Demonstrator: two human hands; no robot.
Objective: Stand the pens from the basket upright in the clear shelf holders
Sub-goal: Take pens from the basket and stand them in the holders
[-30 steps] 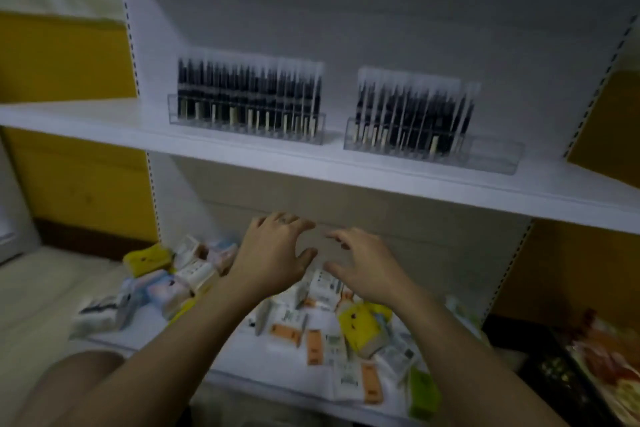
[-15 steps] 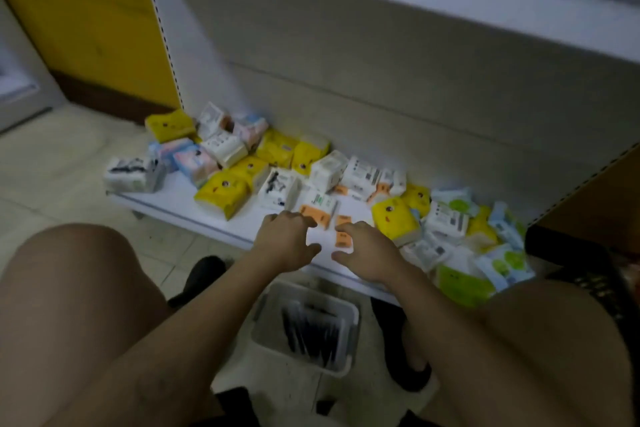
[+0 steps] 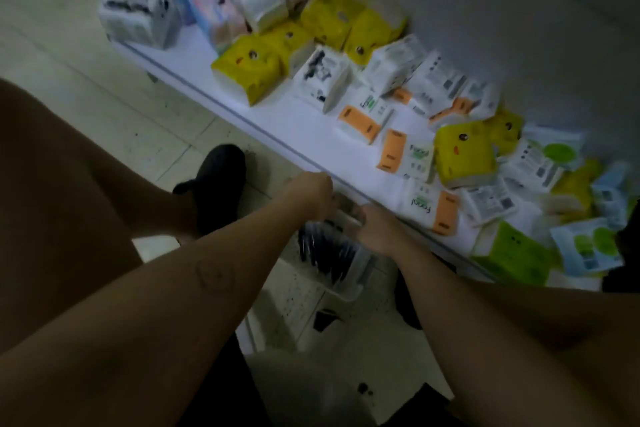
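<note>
Pens (image 3: 325, 253) are lying in a dark bunch inside the pale plastic basket (image 3: 358, 282), which is sitting on the tiled floor (image 3: 166, 135) just below the front edge of the bottom shelf (image 3: 311, 135). I am judging the job as unfinished: plenty of pens are waiting in the basket, and the clear holders are sitting outside my view, so I am not guessing how many are standing there. Both hands are reaching down at the basket's far end, the left hand (image 3: 311, 189) over its rim and the right hand (image 3: 372, 232) just beside it. Blur is hiding the fingers, so I cannot tell whether either grip is holding a pen. The pens are lying flat, side by side, with their long axes running from the shelf edge back towards me and slanting a little rightward. I cannot tell which end is the tip.
</note>
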